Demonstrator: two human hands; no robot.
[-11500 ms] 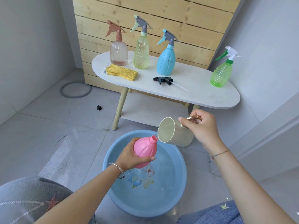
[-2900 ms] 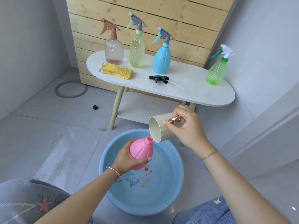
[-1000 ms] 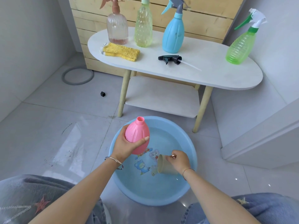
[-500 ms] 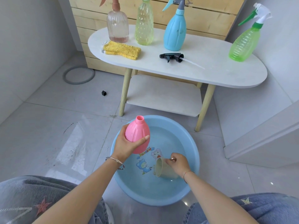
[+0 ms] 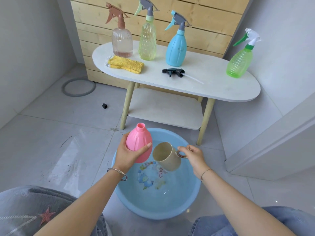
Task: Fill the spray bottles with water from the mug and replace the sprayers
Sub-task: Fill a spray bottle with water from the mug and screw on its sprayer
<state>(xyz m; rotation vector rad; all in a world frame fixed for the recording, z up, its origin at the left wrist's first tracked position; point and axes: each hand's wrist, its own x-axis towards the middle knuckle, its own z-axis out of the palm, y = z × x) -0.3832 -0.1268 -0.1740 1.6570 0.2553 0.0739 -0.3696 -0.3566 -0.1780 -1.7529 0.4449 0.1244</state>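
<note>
Lifted out of the water since half a second ago, the beige mug [image 5: 167,156] hangs tilted above the blue basin [image 5: 153,213] at lower centre, its mouth turned toward the pink bottle [image 5: 139,143] just beside it. At the mug's metal handle the right hand [image 5: 193,156] has its grip closed in a pinch. Around the pink bottle's lower body the left hand [image 5: 127,155] wraps its grip, holding it upright with the neck open, over the basin's far-left rim. On the white surface [image 5: 221,86] in the upper frame the black sprayer [image 5: 173,72] lies between the blue bottle [image 5: 176,48] and the green bottle [image 5: 239,63], both with sprayers fitted
</note>
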